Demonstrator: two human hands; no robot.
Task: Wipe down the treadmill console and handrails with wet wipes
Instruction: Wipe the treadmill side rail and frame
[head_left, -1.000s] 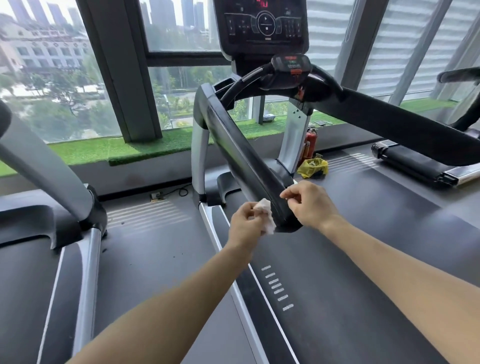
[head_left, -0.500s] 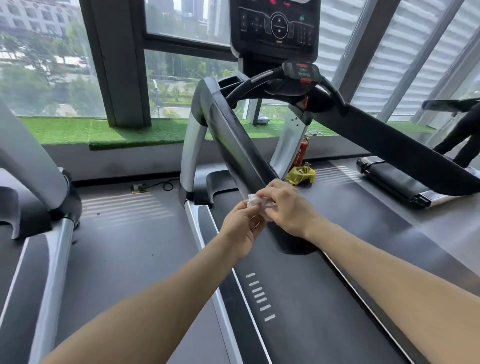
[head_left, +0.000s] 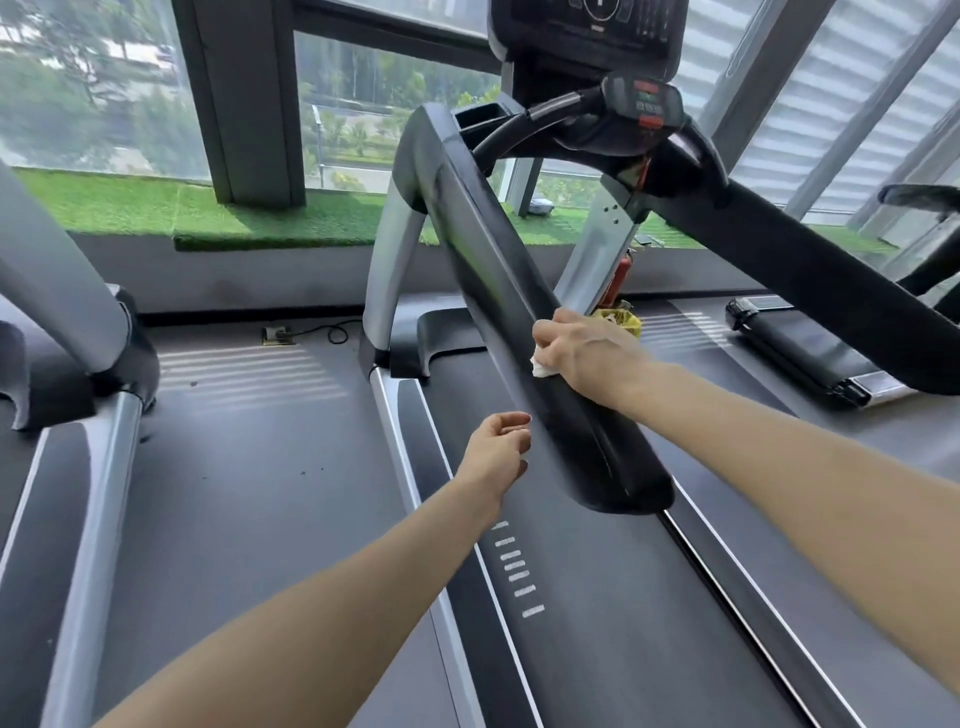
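I am pressing a white wet wipe (head_left: 543, 367) onto the left handrail (head_left: 498, 291) with my right hand (head_left: 587, 353), fingers curled over it, roughly midway along the rail. My left hand (head_left: 496, 449) is hanging beside the rail, loosely curled and holding nothing. The wipe looks soft, limp and light, best bunched under the fingers; the handrail looks rigid and glossy. I am making out no readable writing on the console (head_left: 587, 31).

Crumpled white wet wipe (head_left: 543, 367) against the sloping black left handrail (head_left: 498, 296), below the dark console (head_left: 587, 31).
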